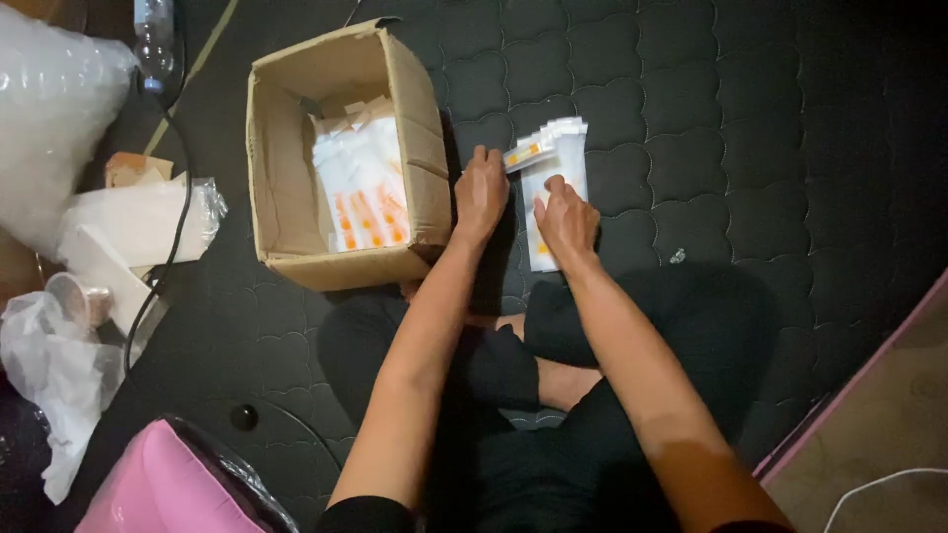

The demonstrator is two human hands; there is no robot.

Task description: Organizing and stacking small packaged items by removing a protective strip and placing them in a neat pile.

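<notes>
The left hand (481, 192) pinches a white sachet with an orange mark (523, 154) over a stack of white flat packets (561, 168) on the dark quilted mattress (711, 118). The right hand (566, 219) presses the stack, grip flat. An open brown cardboard box (427, 148) stands just left; bare mattress lies to the right.

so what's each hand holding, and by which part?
Left hand pinches one white packet by its near end, lifted off the stack of packets. Right hand presses flat on the stack's lower part; no grip.
</notes>
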